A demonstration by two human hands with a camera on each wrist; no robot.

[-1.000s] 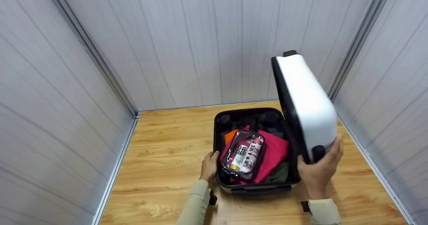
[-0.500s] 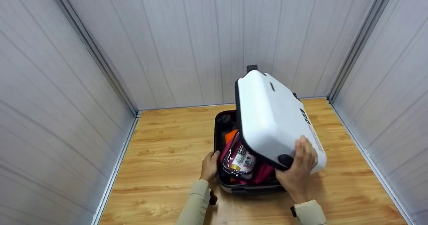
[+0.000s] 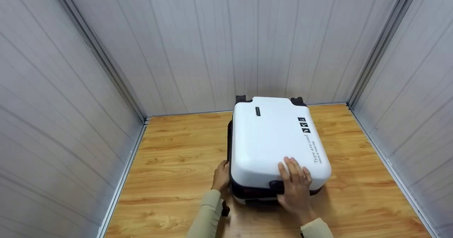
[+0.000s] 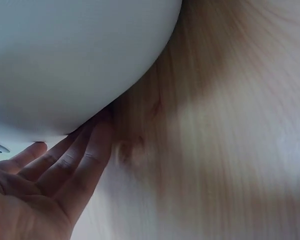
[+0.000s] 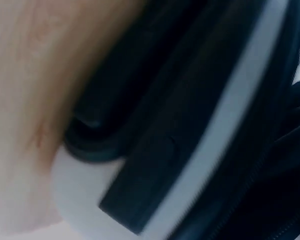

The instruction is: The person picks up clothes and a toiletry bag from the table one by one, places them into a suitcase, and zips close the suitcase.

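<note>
Suitcase (image 3: 272, 149) sits on the wood floor (image 3: 177, 153), low and right of centre in the head view. Lid (image 3: 272, 125) is over the base (image 3: 240, 200) but not squared up: a dark strip of base rim shows along the left edge, and the right wrist view has dark fabric (image 5: 270, 190) exposed at its right side. My read: lid-closing step, nearly done; next move calls for lining the lid up with the base, then even downward pressure (corners first, I'd say). Right hand (image 3: 295, 186), lower right of centre: fingers laid over the lid's near edge, thumb down by the dark rim, so a partial wrap holding that edge; can't tell how firm, since its wrist view shows no fingers. Left hand (image 3: 221, 176): fingers extended, tips against the base's side, touching without wrapping, probably bracing. Smallest bit: black foot (image 3: 276, 185), just beside the right fingers.
</note>
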